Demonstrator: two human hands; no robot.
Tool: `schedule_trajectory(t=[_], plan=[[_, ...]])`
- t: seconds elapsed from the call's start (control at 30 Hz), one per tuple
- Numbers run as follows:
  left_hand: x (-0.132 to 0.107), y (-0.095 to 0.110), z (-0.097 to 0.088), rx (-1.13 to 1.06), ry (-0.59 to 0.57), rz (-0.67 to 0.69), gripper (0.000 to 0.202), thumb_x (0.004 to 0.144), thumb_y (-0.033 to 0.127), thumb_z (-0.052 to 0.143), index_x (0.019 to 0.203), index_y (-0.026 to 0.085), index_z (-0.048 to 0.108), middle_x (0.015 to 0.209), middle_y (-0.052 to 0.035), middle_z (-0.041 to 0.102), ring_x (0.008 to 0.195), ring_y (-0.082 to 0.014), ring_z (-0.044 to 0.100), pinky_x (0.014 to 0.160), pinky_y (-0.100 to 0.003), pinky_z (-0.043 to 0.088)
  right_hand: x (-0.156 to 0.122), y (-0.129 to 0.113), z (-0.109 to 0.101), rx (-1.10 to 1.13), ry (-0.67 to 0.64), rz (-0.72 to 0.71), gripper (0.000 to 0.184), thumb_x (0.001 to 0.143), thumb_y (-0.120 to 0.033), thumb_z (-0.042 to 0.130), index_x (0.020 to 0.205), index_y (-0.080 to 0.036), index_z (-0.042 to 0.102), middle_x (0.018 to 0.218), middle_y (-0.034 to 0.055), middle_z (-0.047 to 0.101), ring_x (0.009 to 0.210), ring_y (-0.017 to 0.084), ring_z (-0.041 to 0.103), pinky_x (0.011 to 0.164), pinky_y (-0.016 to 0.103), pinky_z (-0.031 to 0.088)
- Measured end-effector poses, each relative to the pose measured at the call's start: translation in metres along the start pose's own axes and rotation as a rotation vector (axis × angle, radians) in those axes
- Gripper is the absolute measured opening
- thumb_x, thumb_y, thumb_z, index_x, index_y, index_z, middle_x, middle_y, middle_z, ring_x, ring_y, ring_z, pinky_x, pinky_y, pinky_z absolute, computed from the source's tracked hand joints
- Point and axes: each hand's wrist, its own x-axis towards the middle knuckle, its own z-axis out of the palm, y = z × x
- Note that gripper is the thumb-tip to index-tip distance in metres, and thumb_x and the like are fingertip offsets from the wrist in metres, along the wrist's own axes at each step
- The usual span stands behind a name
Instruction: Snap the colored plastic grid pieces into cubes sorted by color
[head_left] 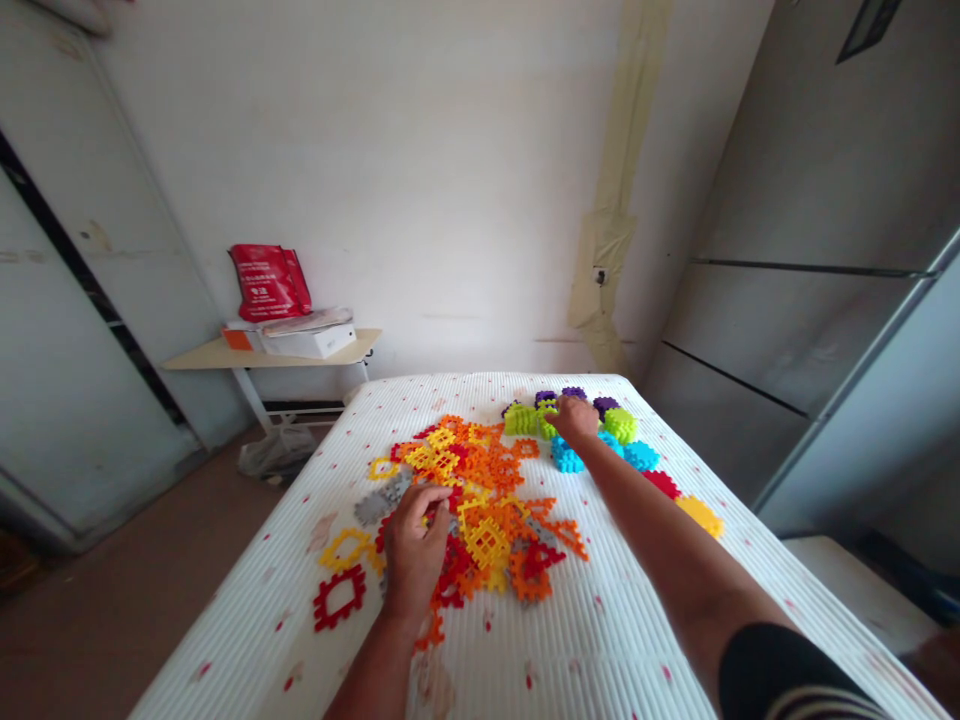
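A heap of flat interlocking plastic lattice pieces (487, 480), mostly orange with yellow and red, lies on a white ribbed cover (600, 640). My left hand (416, 550) is curled down on the heap's near-left side, and its fingers hide what they touch. Beside it lie a red lattice piece (339, 598), a yellow lattice piece (346, 548) and grey pieces (379, 500). My right hand (574, 420) reaches farther back, its fingertips at a lime green stack (544, 422). Around it are purple pieces (574, 393), a cyan stack (566, 457) and another lime stack (619, 425).
Red and yellow stacks (679, 497) lie along the cover's right side. Behind it, a small table (270, 350) holds a red bag and a white box, with a plastic bag (277, 452) beneath. Grey panels stand to the right, a wall behind.
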Motion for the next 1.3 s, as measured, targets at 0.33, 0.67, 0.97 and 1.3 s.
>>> schedule_trajectory(t=[0.33, 0.67, 0.97, 1.3], plan=[[0.001, 0.002, 0.000, 0.024, -0.003, 0.009, 0.013, 0.077, 0.020, 0.051, 0.079, 0.020, 0.064, 0.080, -0.0021, 0.065, 0.075, -0.0147, 0.061, 0.071, -0.027, 0.050, -0.001, -0.004, 0.006, -0.044, -0.052, -0.031, 0.034, 0.081, -0.041, 0.050, 0.105, -0.021, 0.064, 0.108, 0.0113, 0.060, 0.103, 0.025, 0.051, 0.084, 0.039, 0.039], [0.001, 0.004, -0.001, 0.034, -0.059, 0.001, 0.013, 0.076, 0.019, 0.050, 0.078, 0.019, 0.063, 0.080, -0.0027, 0.065, 0.076, -0.0145, 0.061, 0.072, -0.028, 0.050, -0.011, -0.010, -0.015, -0.025, 0.019, -0.109, 0.031, 0.081, -0.040, 0.053, 0.103, -0.020, 0.064, 0.110, 0.0114, 0.059, 0.106, 0.027, 0.049, 0.085, 0.038, 0.037], [-0.003, 0.027, 0.000, 0.196, -0.605, 0.234, 0.017, 0.069, 0.018, 0.059, 0.080, 0.026, 0.070, 0.084, -0.0026, 0.067, 0.084, -0.0189, 0.058, 0.082, -0.035, 0.044, -0.122, 0.010, -0.026, 0.277, -0.192, -0.557, 0.025, 0.080, -0.032, 0.057, 0.101, -0.021, 0.064, 0.101, 0.0052, 0.065, 0.085, 0.018, 0.061, 0.075, 0.026, 0.045], [-0.013, 0.037, 0.003, 0.528, -0.704, 0.223, 0.031, 0.068, 0.026, 0.064, 0.100, 0.029, 0.066, 0.105, -0.0061, 0.064, 0.099, -0.0274, 0.054, 0.085, -0.045, 0.038, -0.166, 0.020, 0.003, 0.322, -0.193, -0.507, 0.032, 0.078, -0.037, 0.061, 0.105, -0.019, 0.061, 0.103, 0.0094, 0.062, 0.098, 0.022, 0.056, 0.085, 0.033, 0.045]])
